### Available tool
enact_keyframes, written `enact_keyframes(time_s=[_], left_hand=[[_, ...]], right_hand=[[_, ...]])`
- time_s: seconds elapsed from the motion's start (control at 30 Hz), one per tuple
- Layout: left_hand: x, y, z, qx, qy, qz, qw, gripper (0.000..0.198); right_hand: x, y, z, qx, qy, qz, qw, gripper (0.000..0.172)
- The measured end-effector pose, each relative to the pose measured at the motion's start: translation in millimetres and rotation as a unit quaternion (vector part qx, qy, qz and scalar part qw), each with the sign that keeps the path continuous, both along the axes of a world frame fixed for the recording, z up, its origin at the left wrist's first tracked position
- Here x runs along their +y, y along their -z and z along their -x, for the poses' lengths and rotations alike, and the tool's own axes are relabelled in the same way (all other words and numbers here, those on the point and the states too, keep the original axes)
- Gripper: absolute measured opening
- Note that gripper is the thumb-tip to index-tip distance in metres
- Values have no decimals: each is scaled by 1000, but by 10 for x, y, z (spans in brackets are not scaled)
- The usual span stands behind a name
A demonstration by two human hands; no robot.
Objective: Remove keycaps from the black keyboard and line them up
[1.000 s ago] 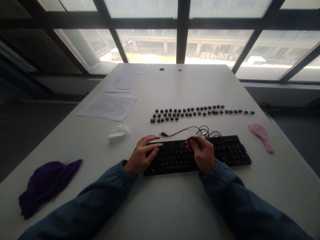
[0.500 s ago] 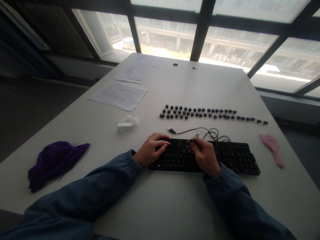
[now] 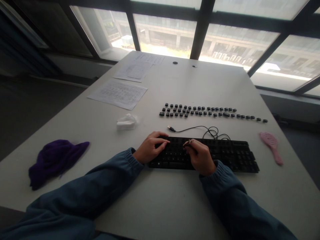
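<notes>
The black keyboard [image 3: 232,156] lies at the near side of the desk [image 3: 150,200]. Over its left end rests the left hand [image 3: 150,148], fingers loosely parted, with nothing in its grasp. Above the keyboard's middle, the right hand [image 3: 202,156] is pinched closed on a small dark item [image 3: 186,143] (too blurred to identify). Farther off, loose keycaps [image 3: 205,113] sit in rows; a pink hairbrush [image 3: 270,141] lies to the right.
</notes>
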State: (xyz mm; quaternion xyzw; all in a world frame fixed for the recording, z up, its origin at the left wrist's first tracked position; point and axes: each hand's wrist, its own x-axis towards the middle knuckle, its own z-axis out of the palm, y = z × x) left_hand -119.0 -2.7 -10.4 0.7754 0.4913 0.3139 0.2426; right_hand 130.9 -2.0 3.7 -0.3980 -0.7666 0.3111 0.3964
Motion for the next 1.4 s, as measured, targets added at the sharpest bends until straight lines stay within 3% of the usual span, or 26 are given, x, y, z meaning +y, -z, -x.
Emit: enact_keyframes(time_s=[0.1, 0.23, 0.43, 0.67, 0.87, 1.07, 1.2, 1.4], left_hand=[[0, -18, 0, 12, 2, -6, 1000, 24], [-92, -104, -63, 87, 1, -44, 995, 23], [-319, -154, -240, 187, 63, -52, 979, 72], [-317, -99, -259, 185, 64, -60, 979, 71], [-326, -82, -253, 205, 67, -65, 974, 72], [-326, -203, -284, 174, 59, -69, 980, 72], [-320, -322, -364, 67, 39, -47, 996, 62], [-285, -320, -474, -64, 67, 50, 994, 16]], right_hand=[[-46, 33, -19, 8, -35, -37, 999, 16], [-48, 37, -31, 24, -25, -41, 999, 17], [-38, 33, -40, 52, 4, -27, 998, 16], [-52, 74, -31, 89, 37, 4, 995, 16], [16, 105, -78, 184, 152, 70, 969, 14], [-5, 62, -55, 206, 130, 88, 966, 14], [-108, -5, 15, 219, 83, 116, 965, 15], [-225, -32, 109, 227, 33, 122, 966, 14]])
